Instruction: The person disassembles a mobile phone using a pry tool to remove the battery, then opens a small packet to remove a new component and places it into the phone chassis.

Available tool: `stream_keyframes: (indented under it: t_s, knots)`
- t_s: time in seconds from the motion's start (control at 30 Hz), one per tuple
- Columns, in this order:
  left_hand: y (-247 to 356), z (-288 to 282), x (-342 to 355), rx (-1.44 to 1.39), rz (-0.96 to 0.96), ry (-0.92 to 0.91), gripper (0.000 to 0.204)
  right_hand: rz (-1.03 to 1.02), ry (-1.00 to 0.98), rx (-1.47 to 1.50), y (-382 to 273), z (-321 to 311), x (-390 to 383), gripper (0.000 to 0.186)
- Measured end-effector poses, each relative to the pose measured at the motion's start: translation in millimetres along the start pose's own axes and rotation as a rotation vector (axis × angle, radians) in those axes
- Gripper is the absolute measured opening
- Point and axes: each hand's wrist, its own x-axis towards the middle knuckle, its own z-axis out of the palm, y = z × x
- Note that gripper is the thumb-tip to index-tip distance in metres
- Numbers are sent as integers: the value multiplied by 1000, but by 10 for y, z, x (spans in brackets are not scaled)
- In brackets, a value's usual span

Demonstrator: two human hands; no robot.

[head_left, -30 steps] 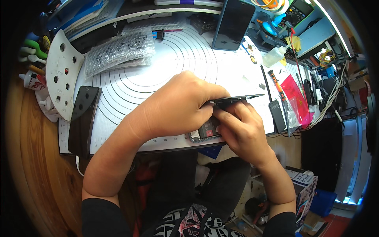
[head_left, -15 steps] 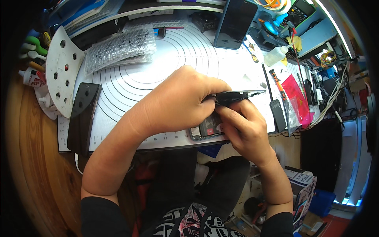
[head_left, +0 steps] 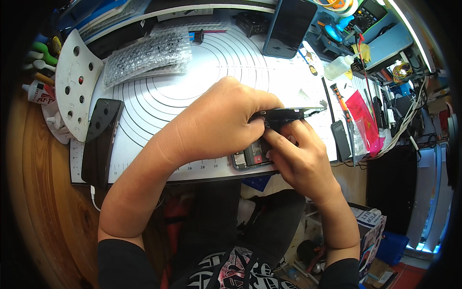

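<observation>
My left hand [head_left: 240,113] pinches the left end of a phone screen panel [head_left: 293,114], which is raised at a tilt with its thin edge toward me. Beneath it an opened phone body [head_left: 248,158] lies at the mat's front edge, showing a black battery with a red mark. My right hand [head_left: 301,151] reaches between panel and body, its fingers bent together under the raised panel. The right fingertips are partly hidden by the panel, and I cannot make out what they touch or hold.
A dark phone [head_left: 102,142] lies at left by a white perforated stand [head_left: 77,86]. Bubble-wrapped items [head_left: 149,55] sit at the back. Another phone [head_left: 288,29] stands upright behind. At right are a screwdriver [head_left: 340,101], a black battery-like slab [head_left: 340,139] and a pink bag [head_left: 363,118].
Both hands stay at the opened phone. The right fingers have shifted slightly under the raised panel, and the whole view has moved a little.
</observation>
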Motion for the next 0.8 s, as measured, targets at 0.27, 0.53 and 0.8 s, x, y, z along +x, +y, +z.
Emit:
stream_keyframes:
  t_s: [0.27, 0.53, 0.8]
  knots:
    - [3, -14, 6, -9, 2, 4, 37, -97, -105, -73, 97, -133, 97, 31]
    - [-9, -9, -3, 13, -3, 8, 37, -108, -121, -72, 119, -149, 118, 28]
    - [-20, -1, -2, 15, -1, 7, 37, -114, -103, -36, 81, -131, 141, 27]
